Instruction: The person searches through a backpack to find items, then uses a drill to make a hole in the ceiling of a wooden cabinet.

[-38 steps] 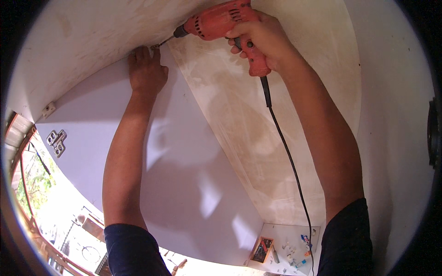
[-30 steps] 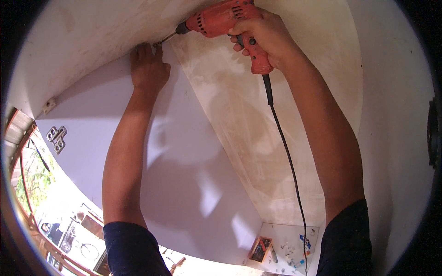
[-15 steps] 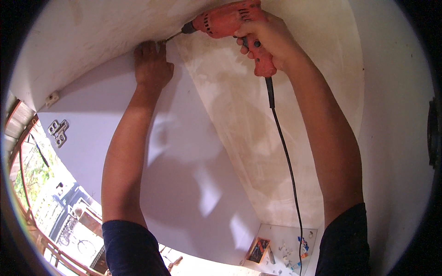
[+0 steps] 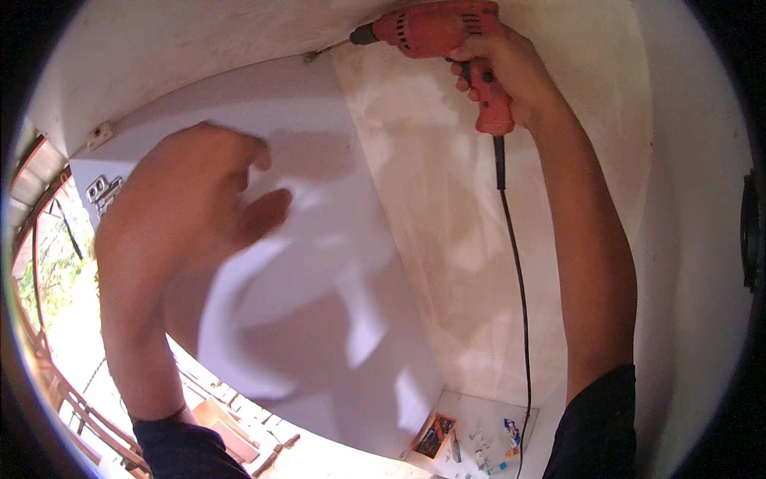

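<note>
**Where the panels meet: drill up, left hand off**

While gripped at top right, orange drill (image 4: 447,32) aimed left at a screw (image 4: 313,56) in the seam between white panel (image 4: 335,263) and top board (image 4: 183,48).

At far left: metal hinge (image 4: 104,191) on the panel's outer face, small white bracket (image 4: 99,134) just above it under the top board, wooden railing (image 4: 72,399) and greenery beyond.

Next, left hand (image 4: 191,199): blurred, fingers loosely spread, clear of the panel, holding nothing.

Centre: white panel in shadow, joined on its right to a pale stained board (image 4: 455,223) running down to the floor.

Right of centre: right hand (image 4: 511,72) clamped around the drill's handle, finger at the trigger, bit tip close to the screw; contact cannot be told. Black cord (image 4: 519,295) hanging from the handle, straight down along the forearm.

Bottom right, on the floor: small open box (image 4: 435,435), orange and dark inside, beside scattered small bits (image 4: 499,447), some blue and red; labels too small to tell.
</note>
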`<state>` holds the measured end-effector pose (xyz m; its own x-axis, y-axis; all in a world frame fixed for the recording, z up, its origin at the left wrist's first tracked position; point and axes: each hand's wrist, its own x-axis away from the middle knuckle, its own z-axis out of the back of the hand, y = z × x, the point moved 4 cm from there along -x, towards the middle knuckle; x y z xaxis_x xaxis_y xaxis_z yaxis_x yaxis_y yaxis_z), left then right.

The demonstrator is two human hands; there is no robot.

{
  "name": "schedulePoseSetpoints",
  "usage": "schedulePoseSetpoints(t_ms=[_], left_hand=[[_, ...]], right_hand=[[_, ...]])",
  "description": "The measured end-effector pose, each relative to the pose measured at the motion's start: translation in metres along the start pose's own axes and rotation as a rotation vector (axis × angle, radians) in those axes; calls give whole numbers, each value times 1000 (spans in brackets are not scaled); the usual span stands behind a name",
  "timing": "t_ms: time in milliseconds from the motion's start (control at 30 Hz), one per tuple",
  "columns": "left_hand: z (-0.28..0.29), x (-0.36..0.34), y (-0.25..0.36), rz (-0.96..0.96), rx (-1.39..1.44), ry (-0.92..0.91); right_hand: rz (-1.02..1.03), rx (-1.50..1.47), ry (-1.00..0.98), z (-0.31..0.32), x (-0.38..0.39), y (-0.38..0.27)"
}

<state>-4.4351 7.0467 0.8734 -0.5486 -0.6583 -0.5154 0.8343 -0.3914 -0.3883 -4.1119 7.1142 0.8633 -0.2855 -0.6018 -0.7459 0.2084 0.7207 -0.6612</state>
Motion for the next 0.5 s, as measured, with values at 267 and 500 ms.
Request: schedulePoseSetpoints(t_ms=[267,500], left_hand=[[-88,189,-309,-6,1192,1150],[-135,27,-162,126,1432,573]], right_hand=[[12,-16,-77,-39,6,-6],[33,73,-71,-24,3,-21]])
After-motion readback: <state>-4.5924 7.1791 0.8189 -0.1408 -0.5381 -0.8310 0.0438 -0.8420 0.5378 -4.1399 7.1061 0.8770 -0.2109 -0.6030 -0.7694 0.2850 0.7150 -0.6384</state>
